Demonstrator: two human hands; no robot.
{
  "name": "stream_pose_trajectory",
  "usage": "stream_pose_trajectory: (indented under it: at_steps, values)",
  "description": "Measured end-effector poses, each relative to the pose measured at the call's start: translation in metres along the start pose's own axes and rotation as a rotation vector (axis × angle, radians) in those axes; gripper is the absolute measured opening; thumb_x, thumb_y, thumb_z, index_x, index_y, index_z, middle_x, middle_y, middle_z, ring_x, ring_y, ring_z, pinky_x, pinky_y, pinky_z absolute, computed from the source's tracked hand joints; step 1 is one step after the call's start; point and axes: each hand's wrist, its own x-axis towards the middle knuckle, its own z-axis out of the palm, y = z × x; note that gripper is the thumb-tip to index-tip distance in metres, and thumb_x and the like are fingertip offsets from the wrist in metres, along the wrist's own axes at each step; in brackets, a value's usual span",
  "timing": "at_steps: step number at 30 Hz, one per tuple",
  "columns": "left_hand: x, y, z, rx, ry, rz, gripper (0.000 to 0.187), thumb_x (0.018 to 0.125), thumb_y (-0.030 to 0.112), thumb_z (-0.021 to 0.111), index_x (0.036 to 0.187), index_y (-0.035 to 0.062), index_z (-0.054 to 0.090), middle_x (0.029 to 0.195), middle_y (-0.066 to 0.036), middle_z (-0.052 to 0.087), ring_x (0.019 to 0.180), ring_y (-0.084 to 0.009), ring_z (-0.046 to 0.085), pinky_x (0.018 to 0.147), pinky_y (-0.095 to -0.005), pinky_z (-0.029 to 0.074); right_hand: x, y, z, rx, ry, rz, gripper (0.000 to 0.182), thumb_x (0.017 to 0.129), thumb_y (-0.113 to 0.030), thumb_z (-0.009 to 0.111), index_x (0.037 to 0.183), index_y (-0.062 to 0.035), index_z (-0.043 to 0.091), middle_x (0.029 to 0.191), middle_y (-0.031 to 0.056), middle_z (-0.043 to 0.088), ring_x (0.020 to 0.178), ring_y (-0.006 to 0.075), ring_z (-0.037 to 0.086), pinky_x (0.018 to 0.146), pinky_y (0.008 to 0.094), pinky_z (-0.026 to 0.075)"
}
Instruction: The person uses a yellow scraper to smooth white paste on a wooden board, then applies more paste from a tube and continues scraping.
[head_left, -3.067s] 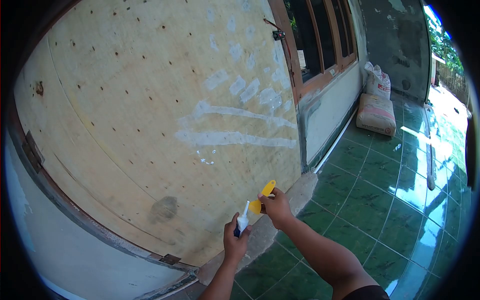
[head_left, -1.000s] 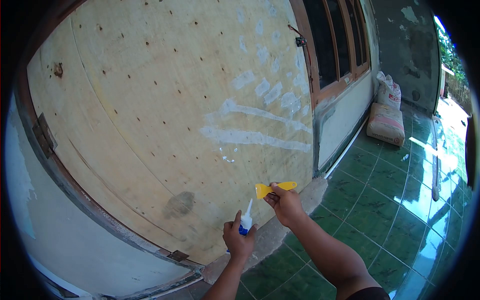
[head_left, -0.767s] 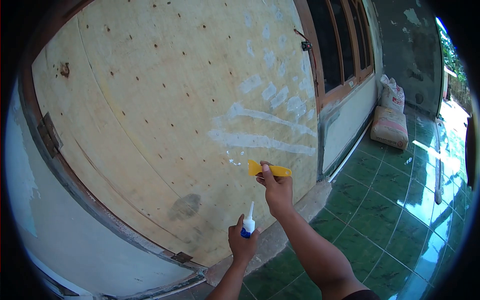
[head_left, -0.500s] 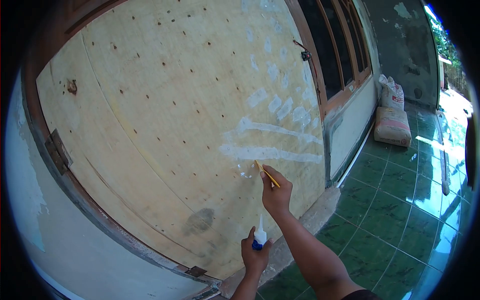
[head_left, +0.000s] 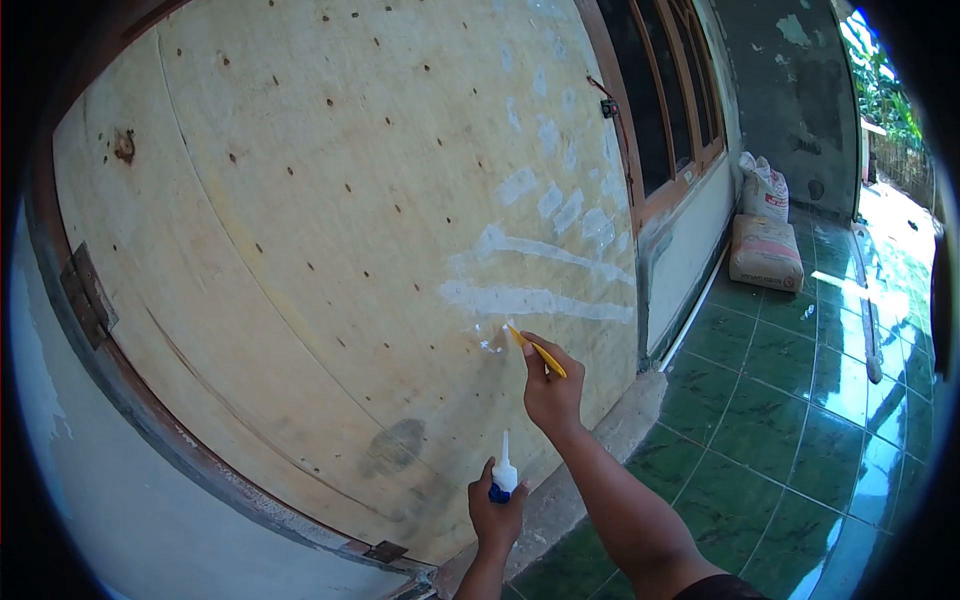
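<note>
My right hand [head_left: 551,385] is closed around a thin yellow tool [head_left: 545,357], whose tip rests at the wooden panel [head_left: 330,220] beside a small white spot. Just left of that tip are a few white dabs [head_left: 487,340], and above it runs a long white smeared band [head_left: 540,302]. Lower down, my left hand [head_left: 495,512] grips a white bottle with a blue part [head_left: 504,478], its narrow nozzle pointing up. Many small dark marks dot the panel, and white patches cover its right part.
Two stacked sacks, a white one [head_left: 765,190] and a brown one [head_left: 766,252], stand on the green tiled floor [head_left: 740,400] at right. A brown-framed window [head_left: 665,100] is beside the panel. Metal hinges [head_left: 88,295] are at its left edge.
The view has shifted slightly, so the sacks and window appear farther left. The yellow tool is turned a little, showing a broader side. Both hands keep their hold.
</note>
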Motion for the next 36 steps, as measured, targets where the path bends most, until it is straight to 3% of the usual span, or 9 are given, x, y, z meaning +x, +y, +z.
stream_pose_trajectory:
  at_steps: [4,8,12,15,18,21,27,33,36]
  values:
    - [-0.001,0.003,0.002,0.000,-0.023,-0.038,0.079,0.079,0.028,0.088,0.148,0.0066,0.055,0.112,-0.014,0.059,0.105,-0.0275,0.062,0.094,-0.0390,0.050,-0.028,0.017,0.023,-0.134,0.207,-0.262,0.020,0.102,-0.009,0.065,0.119,-0.0001,0.073,0.101,0.0174,0.075,0.083,0.0218,0.073,0.071,0.0293,0.054]
    - [-0.005,0.010,-0.004,0.028,-0.024,-0.061,0.078,0.080,0.026,0.087,0.148,0.0067,0.055,0.114,-0.015,0.059,0.108,-0.0266,0.062,0.097,-0.0385,0.049,-0.039,0.012,0.034,-0.126,0.164,-0.152,0.022,0.101,-0.009,0.065,0.119,0.0017,0.071,0.100,0.0199,0.075,0.087,0.0273,0.074,0.074,0.0348,0.056]
    - [-0.005,0.004,-0.004,0.018,-0.038,-0.043,0.079,0.078,0.026,0.087,0.147,0.0041,0.054,0.112,-0.016,0.058,0.107,-0.0302,0.062,0.096,-0.0401,0.049,-0.045,0.008,0.045,-0.166,0.161,-0.349,0.024,0.101,-0.011,0.066,0.120,0.0013,0.071,0.098,0.0195,0.074,0.078,0.0250,0.072,0.064,0.0327,0.054]
    - [-0.005,0.003,0.003,-0.028,-0.021,-0.048,0.080,0.078,0.026,0.087,0.147,0.0042,0.055,0.112,-0.016,0.058,0.106,-0.0297,0.062,0.095,-0.0401,0.049,-0.037,-0.021,0.025,-0.026,-0.054,0.171,0.023,0.100,-0.008,0.065,0.121,0.0016,0.071,0.097,0.0202,0.074,0.081,0.0292,0.072,0.070,0.0369,0.055]
    - [-0.009,0.014,0.003,-0.018,-0.037,-0.068,0.077,0.079,0.024,0.086,0.147,0.0059,0.055,0.116,-0.015,0.060,0.111,-0.0268,0.062,0.099,-0.0394,0.048,-0.028,-0.010,0.022,0.035,0.070,-0.055,0.025,0.099,-0.004,0.065,0.122,0.0020,0.070,0.101,0.0218,0.074,0.088,0.0348,0.073,0.079,0.0404,0.057]
    - [-0.009,0.010,0.003,-0.008,-0.046,-0.042,0.079,0.079,0.027,0.087,0.147,0.0050,0.055,0.113,-0.016,0.058,0.106,-0.0297,0.062,0.095,-0.0407,0.049,-0.026,0.002,0.029,-0.083,0.048,-0.380,0.028,0.097,-0.001,0.066,0.125,0.0024,0.069,0.109,0.0228,0.074,0.096,0.0363,0.072,0.084,0.0401,0.057]
    - [-0.005,0.003,-0.005,0.033,-0.041,-0.057,0.077,0.078,0.026,0.088,0.145,0.0051,0.057,0.112,-0.013,0.061,0.108,-0.0253,0.062,0.097,-0.0374,0.048,-0.041,-0.005,0.046,-0.234,0.052,-0.405,0.036,0.093,0.002,0.068,0.129,0.0035,0.067,0.123,0.0228,0.072,0.111,0.0401,0.068,0.097,0.0421,0.055]
    - [-0.003,-0.001,-0.005,-0.001,-0.038,-0.075,0.076,0.078,0.024,0.088,0.145,0.0050,0.057,0.112,-0.013,0.061,0.108,-0.0248,0.062,0.097,-0.0376,0.049,-0.042,0.000,0.049,-0.225,0.050,-0.397,0.045,0.087,0.008,0.068,0.131,0.0035,0.066,0.126,0.0231,0.070,0.112,0.0393,0.067,0.098,0.0426,0.054]
    - [-0.004,0.001,-0.006,0.003,-0.053,-0.026,0.078,0.078,0.024,0.087,0.147,0.0054,0.055,0.111,-0.015,0.057,0.105,-0.0293,0.062,0.095,-0.0401,0.049,-0.037,-0.008,0.042,-0.126,0.042,-0.418,0.032,0.094,0.002,0.067,0.126,0.0006,0.070,0.112,0.0207,0.074,0.093,0.0346,0.071,0.082,0.0378,0.056]
